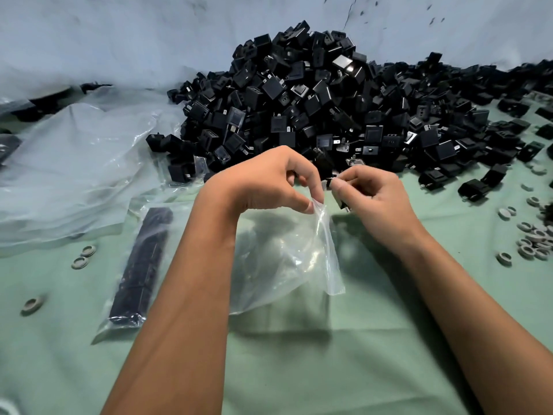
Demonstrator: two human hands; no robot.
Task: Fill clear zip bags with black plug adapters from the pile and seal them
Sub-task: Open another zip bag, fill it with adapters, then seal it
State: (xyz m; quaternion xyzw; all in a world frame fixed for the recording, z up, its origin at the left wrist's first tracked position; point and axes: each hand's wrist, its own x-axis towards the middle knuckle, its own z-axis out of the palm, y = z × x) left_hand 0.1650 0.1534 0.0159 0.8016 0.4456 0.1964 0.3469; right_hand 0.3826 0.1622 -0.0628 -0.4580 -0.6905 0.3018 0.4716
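Note:
A big pile of black plug adapters (314, 106) fills the far middle of the green cloth. My left hand (269, 181) pinches the top edge of a clear zip bag (287, 259), which hangs down over the cloth with nothing visible inside. My right hand (374, 196) is just right of the bag's mouth, its fingers curled round a black adapter (344, 203) that is mostly hidden in the palm. A filled clear bag of black adapters (140, 268) lies flat to the left of my left forearm.
Loose clear plastic sheeting (74, 163) is heaped at the left. Grey rubber rings lie scattered at the right (535, 238) and at the left (83, 257). The green cloth (329, 369) covers the near table. A pale wall stands behind the pile.

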